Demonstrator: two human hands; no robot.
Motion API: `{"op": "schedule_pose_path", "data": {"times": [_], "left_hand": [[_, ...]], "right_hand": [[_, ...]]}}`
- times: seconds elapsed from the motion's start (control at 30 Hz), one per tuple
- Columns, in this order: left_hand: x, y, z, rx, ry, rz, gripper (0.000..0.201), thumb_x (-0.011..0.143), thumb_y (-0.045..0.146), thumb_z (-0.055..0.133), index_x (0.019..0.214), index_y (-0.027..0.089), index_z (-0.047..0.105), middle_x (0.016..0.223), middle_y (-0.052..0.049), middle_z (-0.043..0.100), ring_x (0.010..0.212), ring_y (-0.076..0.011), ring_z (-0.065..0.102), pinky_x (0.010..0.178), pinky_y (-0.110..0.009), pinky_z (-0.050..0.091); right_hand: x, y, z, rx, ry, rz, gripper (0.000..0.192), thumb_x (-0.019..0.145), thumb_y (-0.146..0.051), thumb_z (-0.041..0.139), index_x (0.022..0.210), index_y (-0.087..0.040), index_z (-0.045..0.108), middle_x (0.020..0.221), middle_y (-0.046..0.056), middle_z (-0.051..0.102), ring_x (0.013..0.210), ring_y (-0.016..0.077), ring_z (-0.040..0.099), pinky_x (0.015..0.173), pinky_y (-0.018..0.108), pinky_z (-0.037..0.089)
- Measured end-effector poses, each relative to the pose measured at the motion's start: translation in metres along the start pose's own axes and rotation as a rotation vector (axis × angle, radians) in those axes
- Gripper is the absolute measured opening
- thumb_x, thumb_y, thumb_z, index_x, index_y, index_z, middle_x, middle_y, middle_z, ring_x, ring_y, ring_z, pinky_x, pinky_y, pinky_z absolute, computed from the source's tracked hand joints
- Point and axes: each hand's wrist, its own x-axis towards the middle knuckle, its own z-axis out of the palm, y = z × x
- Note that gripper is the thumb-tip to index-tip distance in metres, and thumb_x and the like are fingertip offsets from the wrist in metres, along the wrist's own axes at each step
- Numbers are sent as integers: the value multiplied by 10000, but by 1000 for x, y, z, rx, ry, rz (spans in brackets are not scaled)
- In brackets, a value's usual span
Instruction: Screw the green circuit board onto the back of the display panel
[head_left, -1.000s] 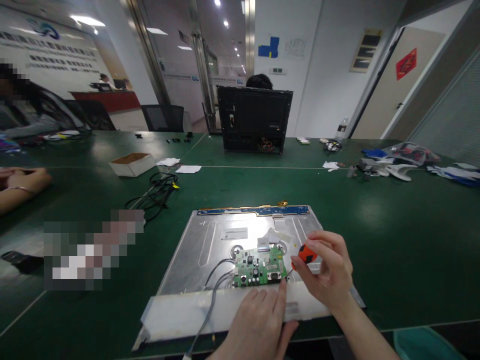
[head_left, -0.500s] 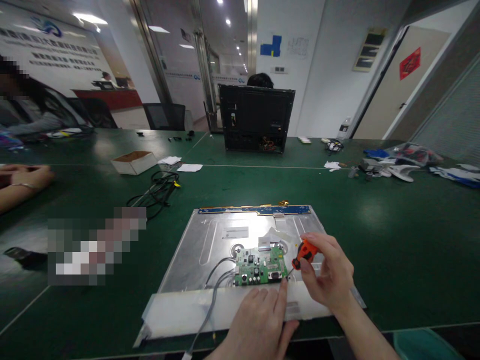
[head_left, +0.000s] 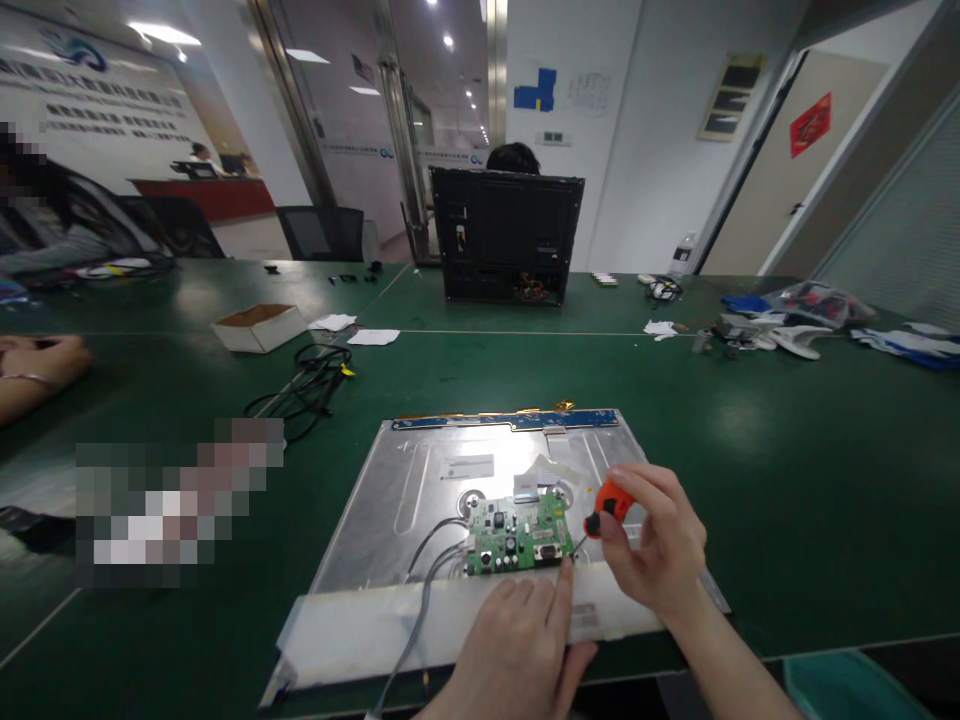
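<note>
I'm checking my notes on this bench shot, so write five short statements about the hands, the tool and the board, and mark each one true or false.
1. The right hand grips an orange-handled screwdriver. True.
2. The screwdriver's tip points at the left edge of the green circuit board. False: it points down toward the board's right near corner.
3. The left hand rests on the near edge of the metal panel, fingers by the board. True.
4. The circuit board lies on the bare green table. False: it sits on the metal panel.
5. Grey wires run from the board's left side toward the near edge. True.
</note>
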Motion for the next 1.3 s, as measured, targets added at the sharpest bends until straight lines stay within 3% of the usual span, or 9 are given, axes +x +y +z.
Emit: {"op": "schedule_pose_path", "data": {"times": [0.13,0.27,0.63,1.0,1.2,1.3], "left_hand": [[0,0,-1,-2,-4,-4,450,1018,357,363,1313,26,439,955,-165,702,773,-272,672,702,-407,558],[0,0,-2,-3,-3,-8,447,1007,353,385,1306,27,448,945,-160,702,777,-269,672,711,-402,558],[1,0,-2,-16,-26,0,455,1016,344,365,1323,18,446,966,-169,704,796,-267,673,720,-401,560],[0,0,-2,-24,-55,-13,453,999,342,408,1338,42,436,984,-157,702,805,-264,667,733,-401,558],[0,0,-2,-15,-84,-15,451,985,333,431,1331,43,441,990,-165,702,811,-270,669,740,-409,556],[0,0,-3,-12,-89,-13,447,972,327,461,1321,48,451,984,-161,703,809,-270,671,740,-405,556]], "right_hand": [[-3,1,0,40,-5,18,418,864,-134,540,1280,-175,531,1007,110,671,839,211,665,599,317,580],[-1,1,2,24,0,-16,448,850,-152,631,1280,-196,512,990,92,679,872,213,675,637,321,594],[4,-2,3,-28,31,-13,399,859,-121,633,1239,-231,578,982,61,575,749,152,620,546,257,579],[-2,1,0,41,-37,7,462,858,-124,540,1318,-160,516,1039,121,695,815,200,683,557,280,573],[2,1,1,46,-4,-16,488,846,-143,640,1308,-214,500,982,81,697,857,207,693,614,300,599],[5,0,2,11,14,-26,454,852,-140,652,1280,-234,531,949,63,658,787,181,669,564,275,582]]}}
